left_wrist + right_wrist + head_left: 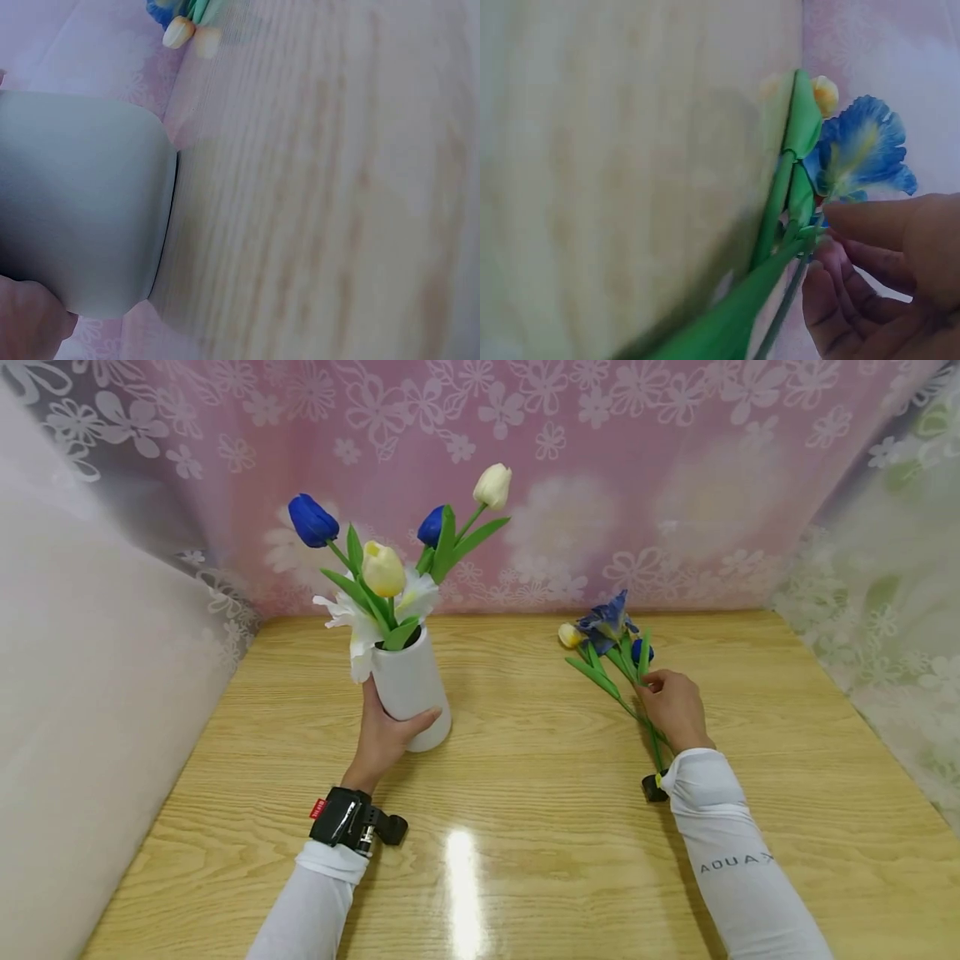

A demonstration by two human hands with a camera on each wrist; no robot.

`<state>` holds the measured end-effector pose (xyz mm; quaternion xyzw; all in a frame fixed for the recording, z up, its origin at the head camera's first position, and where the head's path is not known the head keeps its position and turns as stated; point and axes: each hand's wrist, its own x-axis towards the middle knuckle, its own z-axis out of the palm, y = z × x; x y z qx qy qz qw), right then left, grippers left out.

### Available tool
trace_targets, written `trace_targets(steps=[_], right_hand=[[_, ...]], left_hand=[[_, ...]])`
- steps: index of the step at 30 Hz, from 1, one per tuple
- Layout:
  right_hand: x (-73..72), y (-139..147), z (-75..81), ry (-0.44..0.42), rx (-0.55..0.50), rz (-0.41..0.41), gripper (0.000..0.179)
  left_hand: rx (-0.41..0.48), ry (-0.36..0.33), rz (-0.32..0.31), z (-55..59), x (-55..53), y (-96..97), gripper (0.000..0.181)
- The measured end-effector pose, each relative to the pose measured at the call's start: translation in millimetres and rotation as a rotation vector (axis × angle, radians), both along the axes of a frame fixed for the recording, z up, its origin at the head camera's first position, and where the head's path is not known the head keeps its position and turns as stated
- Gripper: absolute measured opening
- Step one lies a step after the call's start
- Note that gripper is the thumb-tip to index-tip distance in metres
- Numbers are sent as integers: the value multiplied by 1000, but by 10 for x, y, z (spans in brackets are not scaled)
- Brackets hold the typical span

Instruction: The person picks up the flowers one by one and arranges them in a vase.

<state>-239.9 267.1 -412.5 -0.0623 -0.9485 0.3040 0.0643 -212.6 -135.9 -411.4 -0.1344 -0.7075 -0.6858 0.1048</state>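
Left fingers (423, 722) curl round upright vase (411, 693); right fingers (866, 223) pinch stem (784, 307), blooms (604, 628) pointing away.

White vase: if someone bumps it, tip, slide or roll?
Pushed up high, the white vase would probably tip: it's tall and narrow, with tulips fanning out well above it. Once down, its round wall would likely let it roll. The left hand gripping it should steady it somewhat.

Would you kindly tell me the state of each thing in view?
White vase: holding flowers
Tulips in vase: standing
White blooms: open
Loose blue iris: open
Loose yellow tulip: closed
Loose blue tulip: partly hidden
Left grip: curled around vase
Right grip: pinching a thin green stem
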Motion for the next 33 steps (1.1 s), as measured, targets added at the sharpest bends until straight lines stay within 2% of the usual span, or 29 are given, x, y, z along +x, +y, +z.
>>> trace_targets(steps=[5, 12, 22, 28, 33], right_hand=[[-4, 32, -26, -9, 17, 7, 26], [-32, 44, -26, -75, 23, 5, 29], [-13, 48, -20, -45, 77, -28, 24], [33, 66, -2, -52, 63, -14, 24], [69, 63, 30, -6, 54, -28, 25]], left_hand=[[-10, 7, 4, 10, 1, 4, 97], [2, 10, 2, 15, -2, 2, 98], [4, 16, 4, 8, 4, 12, 99], [13, 28, -9, 2, 0, 14, 99], [-2, 18, 0, 13, 3, -6, 100]])
